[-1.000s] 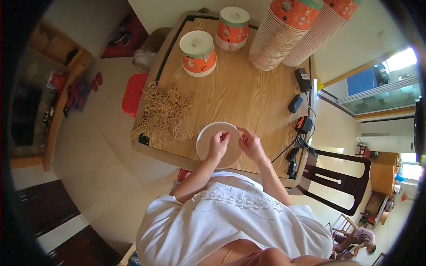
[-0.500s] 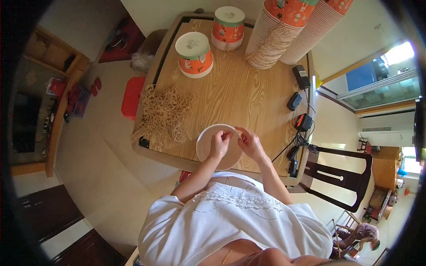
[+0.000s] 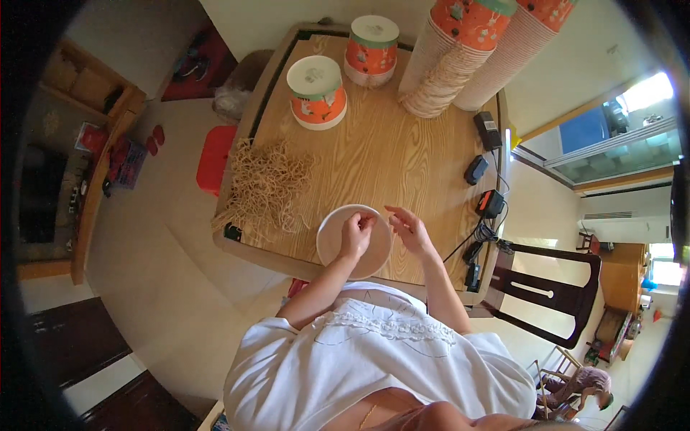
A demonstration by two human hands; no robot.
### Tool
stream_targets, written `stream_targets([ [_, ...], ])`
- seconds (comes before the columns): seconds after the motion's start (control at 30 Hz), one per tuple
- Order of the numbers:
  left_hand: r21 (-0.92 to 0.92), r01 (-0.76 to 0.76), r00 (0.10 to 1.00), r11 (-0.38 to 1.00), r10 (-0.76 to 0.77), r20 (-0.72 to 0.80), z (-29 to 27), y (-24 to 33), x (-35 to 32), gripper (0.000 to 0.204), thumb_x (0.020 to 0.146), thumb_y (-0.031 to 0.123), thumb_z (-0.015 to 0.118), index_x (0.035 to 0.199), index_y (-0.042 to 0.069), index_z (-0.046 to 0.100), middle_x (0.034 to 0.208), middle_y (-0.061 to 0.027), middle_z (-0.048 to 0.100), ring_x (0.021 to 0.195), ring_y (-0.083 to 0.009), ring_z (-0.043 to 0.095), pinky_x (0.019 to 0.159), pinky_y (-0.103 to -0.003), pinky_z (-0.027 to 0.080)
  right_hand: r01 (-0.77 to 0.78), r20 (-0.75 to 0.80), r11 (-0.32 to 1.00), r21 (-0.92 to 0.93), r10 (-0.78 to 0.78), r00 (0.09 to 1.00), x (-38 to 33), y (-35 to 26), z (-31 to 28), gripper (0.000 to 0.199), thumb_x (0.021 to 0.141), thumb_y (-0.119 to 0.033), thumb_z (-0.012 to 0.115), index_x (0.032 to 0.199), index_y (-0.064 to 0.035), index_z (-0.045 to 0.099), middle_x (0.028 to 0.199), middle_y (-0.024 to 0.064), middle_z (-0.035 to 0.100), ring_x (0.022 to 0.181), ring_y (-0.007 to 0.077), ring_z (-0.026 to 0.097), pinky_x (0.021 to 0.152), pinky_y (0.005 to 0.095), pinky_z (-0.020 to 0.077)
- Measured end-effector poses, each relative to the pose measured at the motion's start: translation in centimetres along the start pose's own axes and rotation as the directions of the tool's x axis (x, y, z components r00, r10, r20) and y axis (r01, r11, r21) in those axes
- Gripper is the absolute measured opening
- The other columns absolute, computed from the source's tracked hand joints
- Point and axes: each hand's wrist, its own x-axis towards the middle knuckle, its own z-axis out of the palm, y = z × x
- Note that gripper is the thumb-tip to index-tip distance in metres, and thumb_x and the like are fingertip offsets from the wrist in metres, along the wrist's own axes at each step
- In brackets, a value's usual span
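One open tub point(image 3: 372, 254) is the center of it all, pale inside, mouth up on the wooden table point(image 3: 402, 165) right in front of the person's white shirt point(image 3: 381, 352). Left hand point(image 3: 356, 233) is over its mouth with the fingertips bunched tight; can't tell if anything thin is pinched in there. Right hand point(image 3: 411, 233) is just right of the tub's rim, thumb and forefinger parted a little, nothing I can make out between them. So step-wise I'd call it fiddly fingertip work at the tub, and my guess is the next move calls for a neat pinch and a light touch so the tub doesn't tip. Left of the tub and a bit beyond it, there's a messy pile of tan string point(image 3: 266, 187). Farther beyond the tub sit two upside-down tubs point(image 3: 318, 95), plus two tall stacks of tubs point(image 3: 449, 61). Off to the tub's right: black chargers point(image 3: 487, 131), then a dark chair point(image 3: 543, 281).
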Motion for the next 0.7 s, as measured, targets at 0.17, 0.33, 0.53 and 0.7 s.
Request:
stream_targets([
  [0.17,0.02,-0.023,1.0,1.0,0.023,-0.016,0.0,0.0,0.1,0.009,0.079,0.008,0.062,0.084,0.0,0.062,0.074,-0.0061,0.063,0.066,-0.0115,0.057,0.061,-0.026,0.045,0.135,0.079,0.991,0.01,-0.135,0.988,1.7,1.0,0.3,0.023,0.085,-0.007,0.052,0.107,-0.0052,0.059,0.077,0.0027,0.057,0.074,0.0112,0.053,0.068,0.0254,0.0453],
  [0.33,0.038,0.007,0.999,0.999,-0.005,-0.046,0.1,0.8,-0.1,0.009,0.078,0.009,0.063,0.081,0.0,0.061,0.069,-0.007,0.062,0.065,-0.0118,0.057,0.06,-0.026,0.045,0.095,0.072,0.995,-0.037,-0.093,0.993,2.3,2.3,0.6,0.014,0.086,-0.007,0.051,0.098,-0.0025,0.058,0.08,0.0016,0.058,0.074,0.0109,0.053,0.068,0.0245,0.0438],
  [0.53,0.372,-0.423,0.888,0.826,0.46,-0.013,-1.1,4.7,-1.3,0.02,0.073,0.004,0.064,0.092,0.002,0.057,0.092,-0.0107,0.057,0.067,-0.0229,0.06,0.062,-0.033,0.049,0.104,-0.054,0.992,0.069,-0.101,0.993,1.8,1.7,0.8,0.006,0.086,-0.006,0.052,0.089,-0.0012,0.054,0.078,0.0025,0.057,0.072,0.0095,0.053,0.063,0.0237,0.0445],
  [0.7,0.674,-0.464,0.885,0.575,0.322,0.335,-3.1,7.4,1.6,0.015,0.075,0.01,0.06,0.09,0.011,0.06,0.09,-0.0087,0.057,0.072,-0.0304,0.06,0.06,-0.041,0.049,0.107,-0.161,0.993,-0.054,-0.115,0.98,1.6,0.3,1.5,0.006,0.083,-0.007,0.054,0.086,-0.0016,0.054,0.072,0.0041,0.057,0.068,0.0131,0.054,0.06,0.0271,0.045],
])
